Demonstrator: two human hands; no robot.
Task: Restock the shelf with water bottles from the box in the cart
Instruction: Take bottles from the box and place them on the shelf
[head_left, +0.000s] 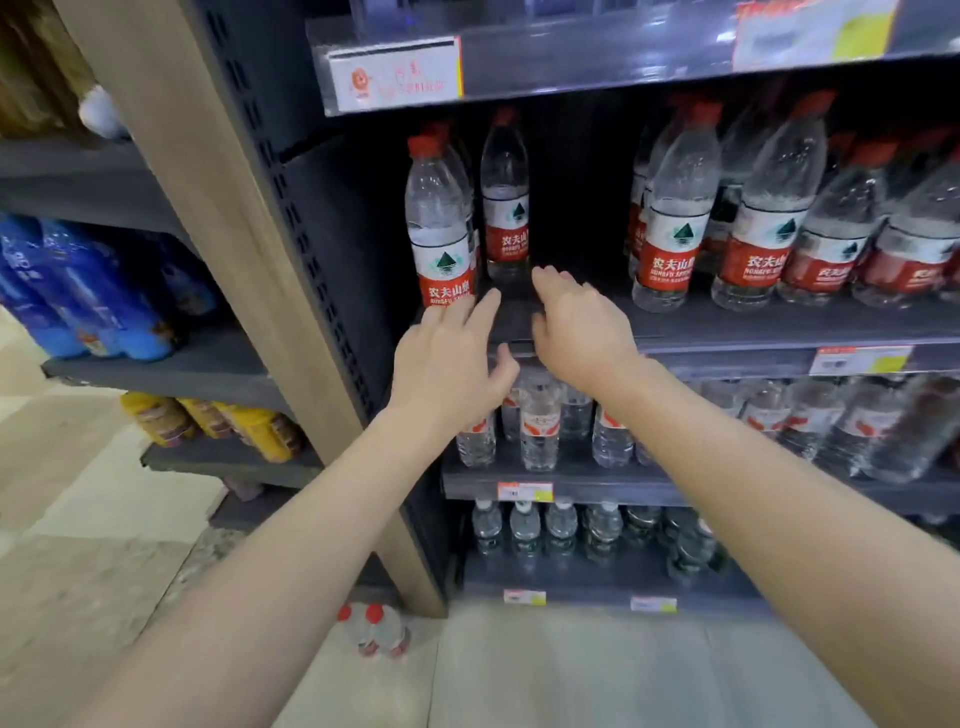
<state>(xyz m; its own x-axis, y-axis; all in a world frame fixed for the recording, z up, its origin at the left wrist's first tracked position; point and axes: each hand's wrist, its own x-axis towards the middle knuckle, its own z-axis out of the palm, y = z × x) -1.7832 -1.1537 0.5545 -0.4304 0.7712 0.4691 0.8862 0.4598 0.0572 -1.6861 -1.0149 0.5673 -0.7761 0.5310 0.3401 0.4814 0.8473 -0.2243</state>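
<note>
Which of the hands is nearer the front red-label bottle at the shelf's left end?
Left. The left hand reaches its fingers to the base of the bottle, in front of it; the right hand is further right, over the bare shelf.

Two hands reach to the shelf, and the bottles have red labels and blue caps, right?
The head view shows red caps, not blue. The left hand and right hand do reach to the shelf, and the bottles have red labels.

Red-labelled water bottles (441, 223) upright (red caps) on dark shelf (727, 330)
</note>
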